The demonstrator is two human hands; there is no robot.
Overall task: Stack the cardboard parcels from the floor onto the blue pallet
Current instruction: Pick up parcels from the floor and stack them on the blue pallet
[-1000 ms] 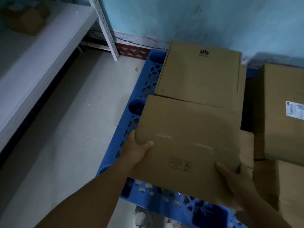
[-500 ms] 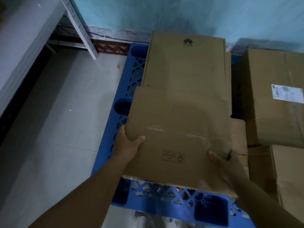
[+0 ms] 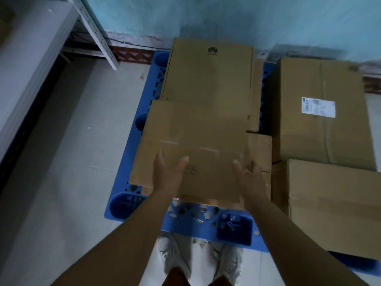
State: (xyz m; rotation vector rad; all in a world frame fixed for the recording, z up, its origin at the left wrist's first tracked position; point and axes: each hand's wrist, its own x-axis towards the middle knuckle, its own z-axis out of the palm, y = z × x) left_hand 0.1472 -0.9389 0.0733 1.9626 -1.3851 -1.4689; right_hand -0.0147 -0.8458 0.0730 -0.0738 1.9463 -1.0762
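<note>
Fingers (image 3: pixel 183 162) spread loose over flat parcel (image 3: pixel 191 141), blue pallet (image 3: pixel 233 228) mostly hidden, printed lettering blurred

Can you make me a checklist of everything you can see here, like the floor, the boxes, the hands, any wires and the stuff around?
Surface: blue pallet on a pale tiled floor; its near edge is bare lattice.
Job's things: front parcel lies flat on the pallet, in front of the logo box. Labelled box and another box sit to the right.
Clutter: small pale bits show through the pallet's lattice; too small to tell what.
Grippers: left hand and right hand lie open on the front parcel's near edge, not gripping.
Cables: a thin dark wire runs along the wall's foot.
Surroundings: teal wall, white shelf unit at left, the person's pale shoes below.
</note>
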